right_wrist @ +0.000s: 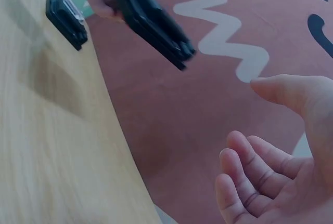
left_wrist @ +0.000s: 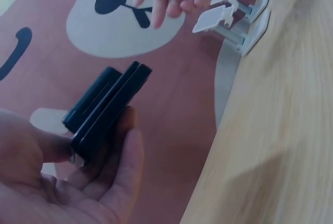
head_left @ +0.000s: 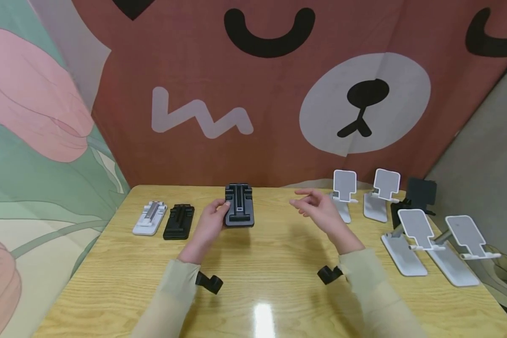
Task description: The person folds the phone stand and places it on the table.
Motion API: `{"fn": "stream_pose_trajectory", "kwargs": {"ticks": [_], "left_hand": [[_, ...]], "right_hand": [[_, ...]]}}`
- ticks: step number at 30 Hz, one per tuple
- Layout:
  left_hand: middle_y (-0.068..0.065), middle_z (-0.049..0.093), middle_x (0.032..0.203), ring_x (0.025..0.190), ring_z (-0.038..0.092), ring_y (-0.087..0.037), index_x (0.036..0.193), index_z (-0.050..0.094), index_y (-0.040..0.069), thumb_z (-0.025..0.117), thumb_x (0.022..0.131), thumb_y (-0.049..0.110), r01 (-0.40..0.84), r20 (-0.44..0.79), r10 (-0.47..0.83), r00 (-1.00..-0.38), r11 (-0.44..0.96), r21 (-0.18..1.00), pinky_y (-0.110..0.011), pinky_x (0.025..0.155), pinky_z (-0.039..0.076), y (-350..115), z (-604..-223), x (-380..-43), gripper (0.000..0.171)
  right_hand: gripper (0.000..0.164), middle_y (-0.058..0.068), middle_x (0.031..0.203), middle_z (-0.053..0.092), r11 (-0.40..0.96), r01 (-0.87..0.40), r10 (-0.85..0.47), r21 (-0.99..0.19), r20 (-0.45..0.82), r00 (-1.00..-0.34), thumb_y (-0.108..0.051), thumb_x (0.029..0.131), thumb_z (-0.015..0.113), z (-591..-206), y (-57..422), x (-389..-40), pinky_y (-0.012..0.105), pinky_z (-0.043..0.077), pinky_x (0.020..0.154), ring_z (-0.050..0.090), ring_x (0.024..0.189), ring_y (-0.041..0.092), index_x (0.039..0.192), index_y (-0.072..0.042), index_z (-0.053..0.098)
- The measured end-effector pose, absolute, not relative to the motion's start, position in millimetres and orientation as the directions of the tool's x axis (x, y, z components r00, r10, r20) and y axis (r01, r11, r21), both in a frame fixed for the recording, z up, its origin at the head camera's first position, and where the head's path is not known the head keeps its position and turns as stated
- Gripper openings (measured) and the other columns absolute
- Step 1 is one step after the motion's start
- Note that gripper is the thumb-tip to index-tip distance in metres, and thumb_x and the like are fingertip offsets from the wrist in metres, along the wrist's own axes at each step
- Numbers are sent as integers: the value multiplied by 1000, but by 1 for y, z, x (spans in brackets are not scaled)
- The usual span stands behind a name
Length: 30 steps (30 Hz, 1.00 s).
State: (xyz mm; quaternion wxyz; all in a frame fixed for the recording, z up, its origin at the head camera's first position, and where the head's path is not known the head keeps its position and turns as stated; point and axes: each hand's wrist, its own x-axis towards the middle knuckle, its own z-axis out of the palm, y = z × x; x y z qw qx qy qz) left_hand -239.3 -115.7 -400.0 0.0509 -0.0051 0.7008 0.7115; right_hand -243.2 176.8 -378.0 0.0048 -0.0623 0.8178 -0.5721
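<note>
My left hand (head_left: pixel 209 223) grips a folded black phone stand (head_left: pixel 239 206) by its left side, thumb on the front and fingers behind. In the left wrist view the black stand (left_wrist: pixel 109 109) is seen edge-on above the table, pinched between thumb and fingers. My right hand (head_left: pixel 318 211) hovers to the right of it with fingers loosely bent and nothing in them. In the right wrist view the right hand's thumb and fingers (right_wrist: pixel 265 177) are spread apart, facing the held stand (right_wrist: pixel 151 24).
Two folded stands, one white (head_left: pixel 149 218) and one black (head_left: pixel 179 221), lie on the table (head_left: pixel 253 277) at the left. Several unfolded white stands (head_left: pixel 405 256) and a black one (head_left: pixel 420 193) stand at the right. A printed cloth (head_left: pixel 270 103) hangs behind the table.
</note>
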Motion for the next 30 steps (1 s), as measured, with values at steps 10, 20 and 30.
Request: {"fn": "stream_pose_trajectory", "kwargs": {"ticks": [10,20,30], "left_hand": [[-25,59,128,97,66,-20,143,45,-8,40,112,22,-152,-159,75,-984,93,984,-32,80,55,-143,-405,-247,43],[-28,54,133,105,63,-29,148,38,-9,40,112,21,-207,-217,44,-975,174,963,-44,90,54,-166,-422,-251,47],[-31,56,127,103,65,-34,144,41,-13,43,110,14,-236,-252,24,-967,269,934,-46,86,57,-173,-432,-251,43]], "right_hand": [[51,5,108,64,342,-60,63,-938,87,-994,-34,98,70,-372,206,-257,26,50,81,60,93,16,133,2,58],[61,9,124,53,365,30,238,-930,62,-969,-38,97,69,-363,240,-267,30,42,90,50,109,19,140,2,54],[81,26,152,36,389,146,328,-909,-12,-945,-45,98,64,-365,263,-275,50,35,110,36,136,38,155,2,32]]}}
